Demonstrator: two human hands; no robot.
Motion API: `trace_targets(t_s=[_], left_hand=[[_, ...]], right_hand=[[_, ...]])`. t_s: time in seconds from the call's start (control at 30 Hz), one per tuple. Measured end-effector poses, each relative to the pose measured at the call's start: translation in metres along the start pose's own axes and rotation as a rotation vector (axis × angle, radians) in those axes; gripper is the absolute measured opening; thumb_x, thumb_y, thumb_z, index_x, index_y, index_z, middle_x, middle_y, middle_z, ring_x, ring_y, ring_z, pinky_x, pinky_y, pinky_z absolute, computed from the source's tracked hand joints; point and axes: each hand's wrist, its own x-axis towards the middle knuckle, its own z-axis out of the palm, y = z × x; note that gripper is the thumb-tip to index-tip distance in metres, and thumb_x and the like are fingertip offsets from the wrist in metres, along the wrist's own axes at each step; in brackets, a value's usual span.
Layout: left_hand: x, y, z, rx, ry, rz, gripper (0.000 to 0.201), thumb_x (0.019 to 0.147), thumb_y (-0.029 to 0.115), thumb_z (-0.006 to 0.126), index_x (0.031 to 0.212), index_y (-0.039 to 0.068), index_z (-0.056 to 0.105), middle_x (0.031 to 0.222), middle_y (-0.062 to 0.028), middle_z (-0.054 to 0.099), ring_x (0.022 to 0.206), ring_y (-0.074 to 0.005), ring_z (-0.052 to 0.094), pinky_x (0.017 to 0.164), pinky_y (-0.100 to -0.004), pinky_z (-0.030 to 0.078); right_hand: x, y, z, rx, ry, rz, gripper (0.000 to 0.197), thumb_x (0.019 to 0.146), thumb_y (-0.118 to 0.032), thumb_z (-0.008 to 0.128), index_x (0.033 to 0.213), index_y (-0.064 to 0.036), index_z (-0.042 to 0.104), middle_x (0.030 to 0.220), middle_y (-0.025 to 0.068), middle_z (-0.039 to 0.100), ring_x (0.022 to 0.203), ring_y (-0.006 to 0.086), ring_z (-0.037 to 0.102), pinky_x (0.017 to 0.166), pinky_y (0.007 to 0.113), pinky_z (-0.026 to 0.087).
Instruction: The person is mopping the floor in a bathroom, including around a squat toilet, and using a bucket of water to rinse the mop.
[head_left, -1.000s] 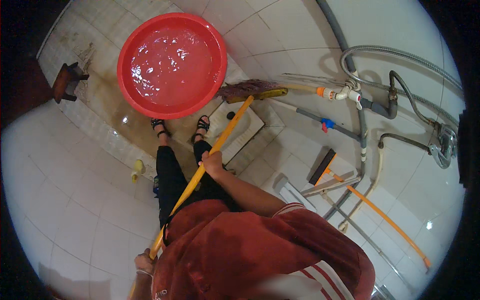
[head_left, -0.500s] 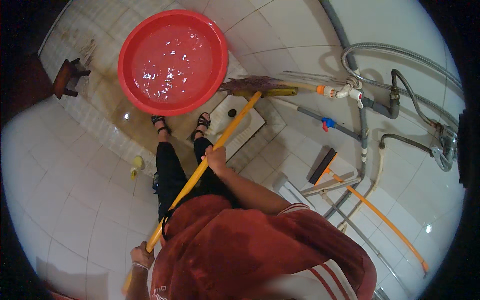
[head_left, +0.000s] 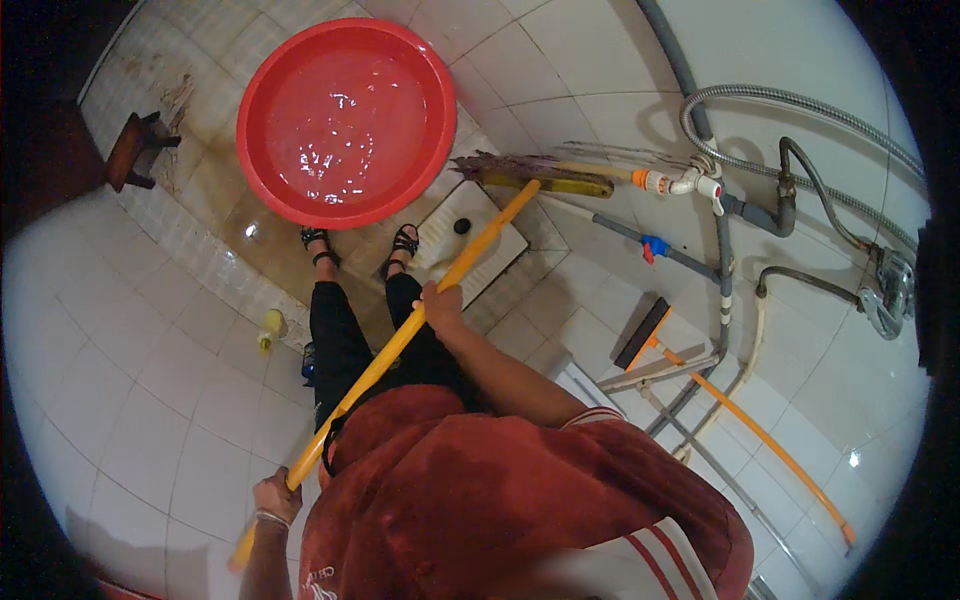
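Note:
A long-handled brush with a yellow pole (head_left: pixel 385 355) slants across my body, both hands wrapped around it. Higher on the pole, in front of my legs, is my right hand (head_left: pixel 441 304), closed. Beside my left hip, my left hand (head_left: pixel 276 496) grips the lower part near the pole's end. At the far end, the brush's yellow-green head (head_left: pixel 560 185) with ragged purplish bristles is raised close to the tiled wall and pipes. Whether it touches them I cannot tell. A big red basin (head_left: pixel 447 130) of water stands just left of the bristles.
A squat toilet pan (head_left: pixel 490 262) lies right of my feet. Pipes with a blue-handled valve (head_left: pixel 655 246) and a metal hose (head_left: pixel 790 95) run along the right wall. An orange-handled floor brush (head_left: pixel 765 430) leans there. A small wooden stool (head_left: pixel 132 150) is far left.
The brush head has shifted slightly right along the wall. Both hands have moved slightly with the pole, keeping their grip. The water's glints in the basin have changed.

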Motion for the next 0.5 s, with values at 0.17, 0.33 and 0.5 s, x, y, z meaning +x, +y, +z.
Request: trace_targets(t_s=[0.17, 0.33, 0.5], left_hand=[[0.01, 0.002, 0.0, 0.025, 0.009, -0.013, 0.018, 0.069, 0.022, 0.063, 0.076, 0.01, 0.051, 0.061, -0.0131, 0.058, 0.059, -0.0345, 0.058, 0.054, -0.0434, 0.046], [0.021, 0.006, -0.007, 0.026, 0.025, 0.019, 0.017, 0.07, 0.022, 0.062, 0.075, 0.011, 0.051, 0.06, -0.0125, 0.058, 0.058, -0.0344, 0.058, 0.054, -0.0436, 0.046], [0.029, 0.005, -0.01, 0.093, 0.001, 0.029, 0.017, 0.07, 0.02, 0.063, 0.076, 0.01, 0.05, 0.065, -0.0124, 0.06, 0.063, -0.0315, 0.06, 0.057, -0.0422, 0.047]], right_hand=[[-0.002, -0.024, -0.005, -0.056, 0.031, 0.083, 0.031, 0.08, -0.014, 0.055, 0.089, 0.0098, 0.038, 0.065, 0.0157, 0.055, 0.046, 0.0231, 0.057, 0.039, 0.033, 0.047], [0.0, -0.032, -0.013, -0.016, 0.072, 0.04, 0.025, 0.081, -0.012, 0.055, 0.086, 0.008, 0.041, 0.063, 0.014, 0.054, 0.045, 0.0225, 0.057, 0.04, 0.032, 0.047], [-0.005, -0.043, -0.021, 0.003, 0.062, 0.03, 0.026, 0.081, -0.017, 0.051, 0.08, 0.0085, 0.045, 0.062, 0.0146, 0.055, 0.048, 0.0226, 0.057, 0.042, 0.032, 0.047]])
